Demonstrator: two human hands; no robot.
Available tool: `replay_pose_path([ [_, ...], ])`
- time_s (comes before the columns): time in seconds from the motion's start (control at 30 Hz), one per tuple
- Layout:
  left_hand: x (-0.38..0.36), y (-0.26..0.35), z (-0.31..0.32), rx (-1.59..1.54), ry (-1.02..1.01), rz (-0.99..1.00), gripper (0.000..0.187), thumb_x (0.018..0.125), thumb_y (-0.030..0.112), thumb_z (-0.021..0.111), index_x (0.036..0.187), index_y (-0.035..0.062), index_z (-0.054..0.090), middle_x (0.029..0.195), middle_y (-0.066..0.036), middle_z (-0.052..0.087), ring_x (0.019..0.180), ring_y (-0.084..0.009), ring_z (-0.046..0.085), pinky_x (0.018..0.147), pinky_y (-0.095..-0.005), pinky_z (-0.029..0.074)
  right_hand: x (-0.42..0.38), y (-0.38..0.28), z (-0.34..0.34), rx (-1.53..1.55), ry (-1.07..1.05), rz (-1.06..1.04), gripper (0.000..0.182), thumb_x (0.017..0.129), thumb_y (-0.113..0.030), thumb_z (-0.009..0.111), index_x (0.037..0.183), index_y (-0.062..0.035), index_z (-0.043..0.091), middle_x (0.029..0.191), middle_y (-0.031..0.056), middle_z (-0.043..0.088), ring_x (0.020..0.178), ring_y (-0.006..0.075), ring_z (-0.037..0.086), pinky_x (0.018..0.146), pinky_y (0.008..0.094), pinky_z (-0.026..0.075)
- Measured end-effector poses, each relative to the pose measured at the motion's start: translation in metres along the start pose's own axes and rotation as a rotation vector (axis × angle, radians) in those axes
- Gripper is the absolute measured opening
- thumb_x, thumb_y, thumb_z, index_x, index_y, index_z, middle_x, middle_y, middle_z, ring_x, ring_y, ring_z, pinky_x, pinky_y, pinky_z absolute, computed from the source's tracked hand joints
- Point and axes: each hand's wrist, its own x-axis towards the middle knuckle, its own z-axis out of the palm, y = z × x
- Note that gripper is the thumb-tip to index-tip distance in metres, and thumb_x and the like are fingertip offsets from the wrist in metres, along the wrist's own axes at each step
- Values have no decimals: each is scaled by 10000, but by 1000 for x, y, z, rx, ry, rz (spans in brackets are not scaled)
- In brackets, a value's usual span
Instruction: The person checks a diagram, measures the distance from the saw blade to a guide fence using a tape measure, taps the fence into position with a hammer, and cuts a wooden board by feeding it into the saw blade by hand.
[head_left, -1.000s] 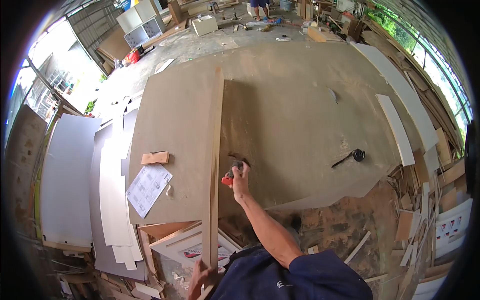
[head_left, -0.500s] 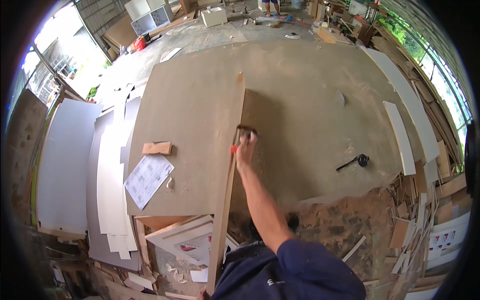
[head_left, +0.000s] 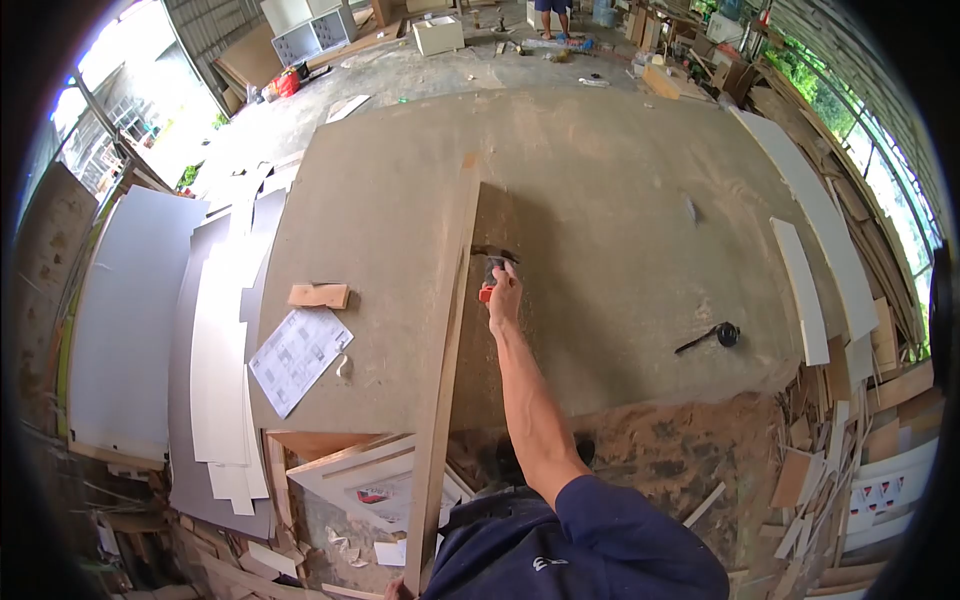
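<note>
- The board lies lengthwise away from you on the large sheet; its near end overhangs the sheet's near edge, close to your body.
- The hammer is at the board's right side, nearer the far end than the near end. One tip of its head meets the board's edge in view; actual contact cannot be confirmed.
- Your right hand is closed around the hammer's handle, the red part showing to the left of your fingers.
- Your left hand shows only in part, beside the board's near end at the bottom of the view. You cannot tell from this how far it is closed or whether it grips the board.
- Change: compared with one second ago, your right hand and the hammer are farther along the board, and less of your left hand shows. This suggests that the work is now centred on the far part of the board.
- Left of the board, on the sheet, are the wood block and the drawing, just beside each other.
- Right of the board, well apart from the hammer, are the tape measure and the white strip.
- Beyond the sheet, a person stands on the floor, well apart from you.
</note>
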Motion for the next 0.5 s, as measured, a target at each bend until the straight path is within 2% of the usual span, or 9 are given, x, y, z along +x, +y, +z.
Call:
replay_pose_path([
  [0.03,5,3,1,-3,1,0,530,684,56,718,1195,-31,610,925,-73,676,843,-196,647,767,-333,537,8,11,1,0,-5,-12,463,965,-231,472,1364,3,464,971,96,556,732,183,573,621,352,500],
  [0.1,16,13,2,-7,2,-2,528,683,56,717,1193,-31,611,925,-72,676,842,-194,646,766,-332,537,7,28,11,-39,455,-311,408,992,-227,433,1321,13,454,914,130,527,698,262,535,661,393,486],
  [0.17,25,19,3,-9,1,-8,527,682,55,717,1191,-31,612,924,-71,676,842,-193,646,766,-332,536,-23,17,30,18,581,-275,366,997,-226,422,1243,41,464,917,153,520,706,274,533,689,415,488],
  [0.27,34,28,8,-4,-8,-9,525,681,54,717,1188,-30,613,923,-70,676,841,-192,646,765,-331,536,-38,23,38,-46,697,-242,372,998,-171,442,1310,30,452,899,76,503,682,173,533,623,332,495],
  [0.33,41,37,8,-2,-14,-5,524,680,53,717,1186,-30,613,922,-69,676,840,-191,646,765,-331,536,-32,18,36,-125,29,-157,392,1014,-182,438,1334,45,440,911,91,493,691,177,527,642,356,511],
  [0.37,47,40,10,0,-21,0,523,679,53,717,1185,-30,613,922,-69,676,840,-190,646,765,-331,536,-26,13,36,-123,35,-170,392,1014,-182,438,1334,45,440,911,91,493,691,177,527,642,356,511],
  [0.43,55,45,12,-2,-31,6,522,678,53,716,1183,-30,614,921,-68,677,839,-189,645,764,-330,536,-14,1,40,-130,157,-15,550,1033,-267,404,1439,96,327,1192,289,587,876,367,636,797,427,540],
  [0.47,57,47,13,-6,-32,9,521,678,52,716,1182,-30,614,920,-68,677,839,-188,645,764,-330,536,-15,-4,49,-131,155,-28,550,1033,-267,404,1439,96,327,1192,289,587,876,367,636,797,427,540],
  [0.5,60,49,13,-10,-34,10,520,677,52,716,1181,-30,615,920,-67,677,839,-188,645,764,-330,536,-22,-5,63,-224,374,-85,466,1024,-238,411,1355,88,374,1108,238,575,826,314,616,746,398,526],
])
